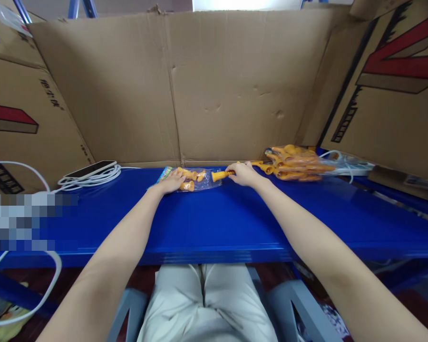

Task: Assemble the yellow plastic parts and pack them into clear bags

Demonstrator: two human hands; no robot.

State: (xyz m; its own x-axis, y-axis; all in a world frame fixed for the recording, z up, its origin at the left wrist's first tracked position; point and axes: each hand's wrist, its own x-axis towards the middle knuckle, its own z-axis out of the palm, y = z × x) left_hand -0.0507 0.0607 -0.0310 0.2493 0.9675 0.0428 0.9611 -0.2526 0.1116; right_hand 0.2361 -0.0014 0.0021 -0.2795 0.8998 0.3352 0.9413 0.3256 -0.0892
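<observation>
A clear plastic bag with a few orange plastic pieces inside lies on the blue table near the far edge. My left hand rests flat on the bag's left end, fingers spread. My right hand grips an orange plastic piece whose end points into the bag's open right side.
A pile of orange pieces in clear wrap lies to the right. A phone sits on coiled white cable at the left. Cardboard walls enclose the back and sides. A white cable lies at right.
</observation>
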